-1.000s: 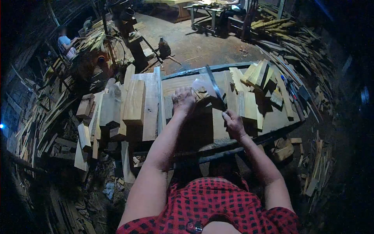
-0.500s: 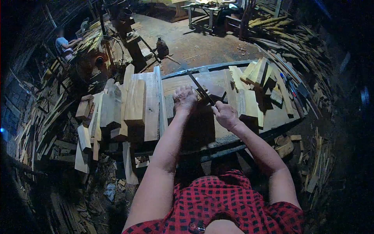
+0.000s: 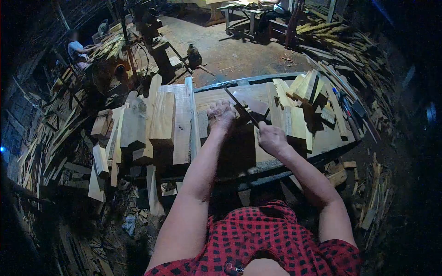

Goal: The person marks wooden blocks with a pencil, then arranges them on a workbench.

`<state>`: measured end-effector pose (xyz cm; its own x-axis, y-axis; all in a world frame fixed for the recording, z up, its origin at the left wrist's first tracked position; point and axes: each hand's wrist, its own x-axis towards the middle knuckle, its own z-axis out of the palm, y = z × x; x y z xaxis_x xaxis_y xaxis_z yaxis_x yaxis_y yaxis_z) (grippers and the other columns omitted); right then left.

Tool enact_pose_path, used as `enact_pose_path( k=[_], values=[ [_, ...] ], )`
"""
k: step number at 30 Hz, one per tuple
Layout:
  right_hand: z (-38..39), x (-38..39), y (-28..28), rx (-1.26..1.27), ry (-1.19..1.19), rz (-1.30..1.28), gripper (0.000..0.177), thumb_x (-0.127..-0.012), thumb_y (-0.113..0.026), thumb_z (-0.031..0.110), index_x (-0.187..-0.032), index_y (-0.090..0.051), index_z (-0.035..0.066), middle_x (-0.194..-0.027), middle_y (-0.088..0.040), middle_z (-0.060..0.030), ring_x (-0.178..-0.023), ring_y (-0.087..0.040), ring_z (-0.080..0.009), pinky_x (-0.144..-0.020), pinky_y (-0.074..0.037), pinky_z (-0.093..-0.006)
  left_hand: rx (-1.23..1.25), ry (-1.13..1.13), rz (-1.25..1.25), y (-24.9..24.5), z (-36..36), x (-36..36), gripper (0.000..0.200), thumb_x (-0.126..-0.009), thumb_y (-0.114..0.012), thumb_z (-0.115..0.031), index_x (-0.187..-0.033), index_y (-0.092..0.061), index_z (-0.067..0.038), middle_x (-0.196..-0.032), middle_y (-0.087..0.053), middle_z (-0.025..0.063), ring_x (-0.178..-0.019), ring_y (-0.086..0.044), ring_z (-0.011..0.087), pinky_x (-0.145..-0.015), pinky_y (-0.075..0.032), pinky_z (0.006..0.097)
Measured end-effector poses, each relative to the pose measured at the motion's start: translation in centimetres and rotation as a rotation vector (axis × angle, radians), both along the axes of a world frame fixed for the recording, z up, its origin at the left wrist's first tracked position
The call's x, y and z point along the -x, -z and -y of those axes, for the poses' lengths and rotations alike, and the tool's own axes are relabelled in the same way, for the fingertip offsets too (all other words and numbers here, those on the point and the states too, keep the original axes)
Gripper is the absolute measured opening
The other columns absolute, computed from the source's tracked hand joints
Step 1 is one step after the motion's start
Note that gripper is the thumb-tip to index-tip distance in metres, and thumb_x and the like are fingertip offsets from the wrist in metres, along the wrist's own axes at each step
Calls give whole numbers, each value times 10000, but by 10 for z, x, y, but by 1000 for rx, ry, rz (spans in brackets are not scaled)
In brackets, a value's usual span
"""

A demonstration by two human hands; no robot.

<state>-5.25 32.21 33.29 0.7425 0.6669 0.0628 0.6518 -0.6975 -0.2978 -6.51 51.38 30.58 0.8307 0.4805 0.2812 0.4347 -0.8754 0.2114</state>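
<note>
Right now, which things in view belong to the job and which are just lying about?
In the job, as far as I can judge:
- long blade, in the right hand
- small wood piece, by the left hand
- bench under the work

Likely just lying about:
- thick block, left
- tools, right end
- dark jug, floor beyond

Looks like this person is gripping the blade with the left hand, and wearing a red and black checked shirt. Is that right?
Not quite: the head view shows the right hand gripping the blade; the left hand is off to its side. The checked shirt is indeed red and black.
</note>
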Motion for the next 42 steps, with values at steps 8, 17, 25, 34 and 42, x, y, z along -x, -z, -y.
enact_pose_path(
  k=[8,17,25,34,42],
  values=[
    [55,32,-3,26,-36,72,170,-831,-440,201,-819,-468,33,-621,-568,-183,-601,-590,-353,-559,-467,-455,40,16,-2,-2,-3,-1,281,-797,-446,-298,-936,-527,-67,-948,-540,116,-926,-512,272,-780,-386,414],
    [-40,-17,0,102,-81,110,125,-815,-455,145,-767,-470,31,-621,-570,-186,-609,-586,-367,-540,-461,-451,24,9,40,2,-3,-2,279,-771,-474,-286,-949,-534,-79,-983,-538,121,-958,-509,282,-798,-391,421],
    [58,34,9,54,-5,36,187,-841,-435,199,-784,-472,25,-619,-569,-203,-605,-581,-379,-554,-458,-473,-14,47,121,4,-6,-2,264,-758,-479,-259,-928,-542,-68,-939,-552,127,-902,-532,295,-763,-409,425],
    [-40,-22,24,-16,10,95,157,-804,-472,178,-798,-479,22,-675,-588,-206,-674,-599,-384,-604,-479,-464,-61,35,142,10,-6,-3,242,-767,-465,-277,-870,-552,-76,-894,-565,112,-860,-542,274,-733,-412,421],
    [61,30,16,35,-32,27,188,-822,-462,209,-807,-485,23,-661,-577,-211,-644,-584,-383,-585,-462,-467,-68,30,148,10,-6,-4,247,-766,-463,-285,-871,-544,-77,-900,-563,114,-843,-543,284,-718,-412,431]
  ],
)
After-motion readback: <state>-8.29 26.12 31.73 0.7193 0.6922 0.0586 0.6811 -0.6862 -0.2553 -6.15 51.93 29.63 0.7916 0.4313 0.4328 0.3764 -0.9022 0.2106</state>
